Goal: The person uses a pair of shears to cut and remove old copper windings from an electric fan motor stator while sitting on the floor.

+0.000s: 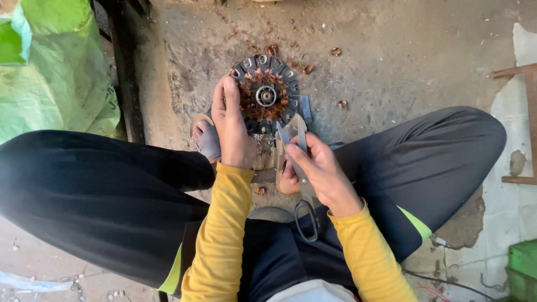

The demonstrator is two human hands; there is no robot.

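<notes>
The left hand [232, 126] presses flat on the round rusty motor core [265, 95] on the floor [391, 50] to keep it from moving, while the right hand [319, 173] grips big scissors [299, 168] just near it, blades pointing at it

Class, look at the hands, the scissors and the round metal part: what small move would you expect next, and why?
Probably lowering the scissors tips to the round metal part. The right hand holds them pointing at it, just short of its rim, while the left hand steadies the part on the ground.
</notes>
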